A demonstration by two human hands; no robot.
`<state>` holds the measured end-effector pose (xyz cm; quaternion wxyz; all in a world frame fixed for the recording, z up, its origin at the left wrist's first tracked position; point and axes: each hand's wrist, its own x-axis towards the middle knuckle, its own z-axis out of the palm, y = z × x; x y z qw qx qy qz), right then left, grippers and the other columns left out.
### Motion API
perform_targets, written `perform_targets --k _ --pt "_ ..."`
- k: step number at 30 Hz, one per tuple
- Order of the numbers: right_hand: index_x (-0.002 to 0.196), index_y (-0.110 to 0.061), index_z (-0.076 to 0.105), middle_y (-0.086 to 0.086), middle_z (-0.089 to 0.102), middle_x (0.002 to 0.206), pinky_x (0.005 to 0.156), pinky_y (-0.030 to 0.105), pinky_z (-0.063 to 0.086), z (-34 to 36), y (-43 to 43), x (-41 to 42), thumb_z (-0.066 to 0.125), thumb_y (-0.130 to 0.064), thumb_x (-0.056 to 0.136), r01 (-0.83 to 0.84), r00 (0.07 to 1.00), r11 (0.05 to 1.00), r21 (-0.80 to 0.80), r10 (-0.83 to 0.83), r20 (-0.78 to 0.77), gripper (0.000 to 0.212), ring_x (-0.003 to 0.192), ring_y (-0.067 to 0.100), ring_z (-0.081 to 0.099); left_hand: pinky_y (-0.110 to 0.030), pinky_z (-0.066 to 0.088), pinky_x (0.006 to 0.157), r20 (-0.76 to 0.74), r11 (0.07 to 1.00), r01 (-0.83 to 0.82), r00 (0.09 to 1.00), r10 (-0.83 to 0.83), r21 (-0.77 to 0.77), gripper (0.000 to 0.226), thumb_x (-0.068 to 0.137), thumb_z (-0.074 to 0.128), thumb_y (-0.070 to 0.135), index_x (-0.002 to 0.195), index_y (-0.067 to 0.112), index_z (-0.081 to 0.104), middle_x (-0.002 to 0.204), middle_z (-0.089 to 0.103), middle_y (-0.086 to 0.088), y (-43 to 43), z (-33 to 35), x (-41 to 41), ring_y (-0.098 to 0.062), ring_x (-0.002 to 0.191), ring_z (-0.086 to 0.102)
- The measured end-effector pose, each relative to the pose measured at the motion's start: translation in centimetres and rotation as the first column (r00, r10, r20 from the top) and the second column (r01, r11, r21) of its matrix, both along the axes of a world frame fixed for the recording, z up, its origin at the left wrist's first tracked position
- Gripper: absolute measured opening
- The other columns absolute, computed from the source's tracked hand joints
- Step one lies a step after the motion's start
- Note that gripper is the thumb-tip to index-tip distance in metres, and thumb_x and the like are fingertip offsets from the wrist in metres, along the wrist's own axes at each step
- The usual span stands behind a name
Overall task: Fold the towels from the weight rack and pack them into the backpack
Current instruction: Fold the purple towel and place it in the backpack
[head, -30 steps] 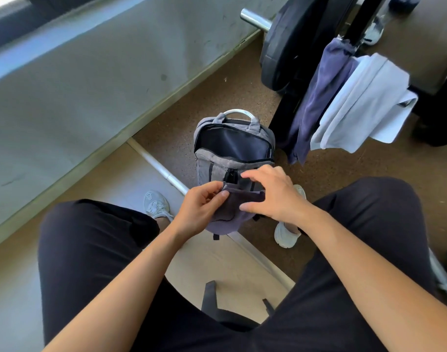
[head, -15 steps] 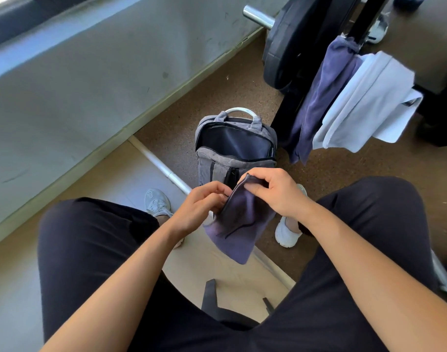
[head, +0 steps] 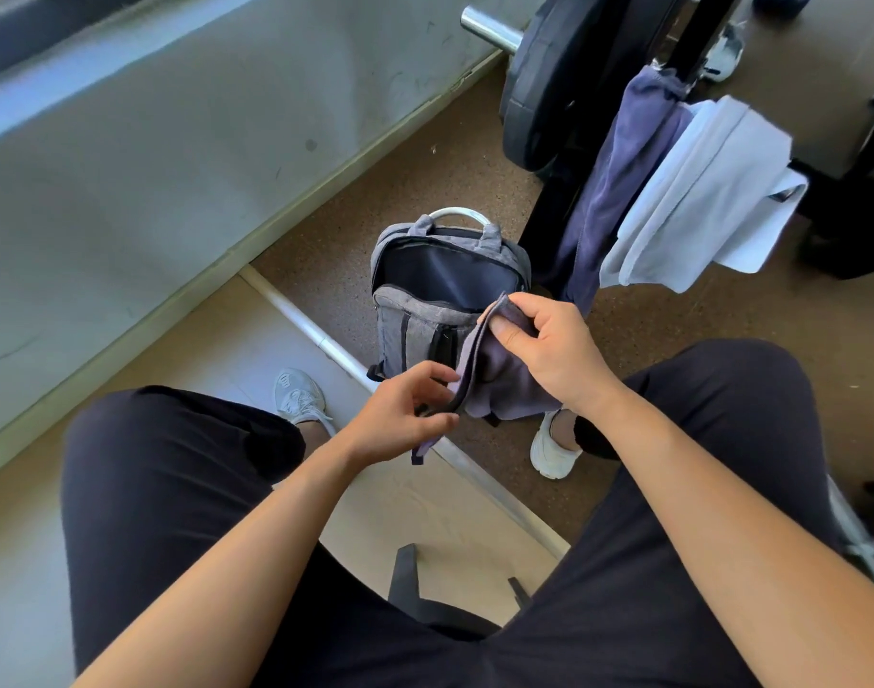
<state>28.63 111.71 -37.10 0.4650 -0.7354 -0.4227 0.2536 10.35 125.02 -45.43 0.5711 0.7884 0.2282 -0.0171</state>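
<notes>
A small purple-grey towel (head: 494, 384) hangs folded between my hands, just in front of the grey backpack (head: 415, 320). My right hand (head: 549, 350) pinches the towel's upper edge near the backpack's open mouth. My left hand (head: 400, 414) grips the lower edge, fingers curled around the cloth. The backpack stands upright on the floor, its main compartment unzipped and dark inside. On the weight rack (head: 693, 47) behind it hang a dark purple towel (head: 618, 176) and a white towel (head: 693, 201).
A black weight plate (head: 539, 86) on a steel bar sits left of the rack. A grey wall (head: 176, 141) runs along the left. My legs in dark trousers and white shoes (head: 300, 394) flank the backpack; a metal strip crosses the floor.
My right hand has lifted the towel's upper edge toward the backpack's mouth. My left hand has slid down to the lower edge, so the towel now hangs stretched between them.
</notes>
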Motion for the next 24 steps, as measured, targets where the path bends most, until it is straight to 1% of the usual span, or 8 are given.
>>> perform_targets --k 3,7,10,12,14,18,21,24 --pt "0.092 0.000 0.068 0.019 0.063 0.080 0.071 0.028 0.044 0.5 0.1 0.1 0.060 -0.011 0.099 0.039 0.998 0.998 0.055 -0.037 -0.045 0.015 0.076 0.008 0.053 -0.041 0.059 0.086 -0.113 0.987 0.030 0.994 -0.012 0.161 0.049 0.075 0.076 0.049 0.120 0.031 0.062 0.111 0.071 0.013 -0.6 -1.5 -0.1 -0.006 0.105 0.067" --pt "0.089 0.006 0.064 0.020 0.058 0.073 0.070 0.031 0.043 0.7 0.1 0.0 0.060 -0.011 0.099 0.103 0.987 0.990 0.097 -0.090 -0.135 0.020 0.073 0.015 0.050 -0.036 0.056 0.084 -0.236 0.956 0.072 0.972 -0.003 0.284 0.043 0.078 0.076 0.056 0.113 0.035 0.061 0.109 0.069 0.020 -1.5 -2.3 0.4 -0.005 0.102 0.067" --pt "0.083 0.009 0.059 0.027 0.053 0.070 0.066 0.031 0.041 0.8 0.2 -0.2 0.061 -0.012 0.099 0.157 0.977 0.980 0.126 -0.135 -0.166 0.027 0.069 0.017 0.047 -0.035 0.056 0.083 -0.264 0.972 0.060 0.965 0.003 0.228 0.056 0.074 0.074 0.069 0.117 0.037 0.056 0.110 0.069 0.017 -2.6 -2.6 1.0 -0.010 0.091 0.067" --pt "0.080 0.010 0.060 0.027 0.052 0.067 0.063 0.027 0.041 1.0 0.1 -0.4 0.064 -0.011 0.097 0.187 0.972 0.972 0.141 -0.162 -0.169 0.027 0.067 0.015 0.046 -0.038 0.056 0.077 -0.242 0.976 0.031 0.970 0.022 0.213 0.061 0.073 0.069 0.076 0.117 0.036 0.052 0.105 0.070 0.012 -3.6 -2.6 1.7 -0.015 0.080 0.066" --pt "0.078 0.008 0.062 0.026 0.053 0.067 0.063 0.025 0.042 1.2 0.0 -0.6 0.066 -0.009 0.095 0.200 0.969 0.968 0.152 -0.173 -0.174 0.024 0.067 0.012 0.047 -0.040 0.055 0.069 -0.193 0.967 0.002 0.980 0.049 0.256 0.050 0.078 0.063 0.071 0.108 0.034 0.049 0.092 0.070 0.008 -4.7 -2.5 2.6 -0.022 0.077 0.067" --pt "0.078 0.009 0.063 0.023 0.056 0.065 0.064 0.026 0.043 1.4 -0.3 -0.5 0.068 -0.008 0.094 0.224 0.967 0.961 0.160 -0.198 -0.163 0.024 0.066 0.010 0.049 -0.045 0.055 0.061 -0.179 0.954 -0.004 0.982 0.060 0.300 0.011 0.085 0.045 0.033 0.093 0.026 0.046 0.067 0.055 0.005 -5.3 -3.1 3.4 -0.037 0.070 0.063" --pt "0.071 0.006 0.058 0.004 0.049 0.060 0.061 0.019 0.040 1.4 -0.6 0.3 0.068 -0.009 0.094 0.283 0.956 0.944 0.170 -0.263 -0.130 0.029 0.062 0.005 0.043 -0.047 0.056 0.062 -0.219 0.954 0.034 0.975 0.034 0.299 0.010 0.087 0.041 0.017 0.089 0.025 0.048 0.065 0.055 0.003 -4.6 -3.8 3.0 -0.036 0.066 0.063" --pt "0.069 0.003 0.054 0.006 0.047 0.061 0.061 0.027 0.039 0.6 -0.7 1.5 0.067 -0.016 0.093 0.380 0.925 0.911 0.159 -0.373 -0.076 0.033 0.063 0.008 0.042 -0.036 0.048 0.063 -0.225 0.965 -0.059 0.967 0.119 0.254 0.020 0.090 0.044 0.007 0.090 0.020 0.059 0.073 0.062 -0.003 -3.6 -4.0 2.5 -0.029 0.072 0.060"
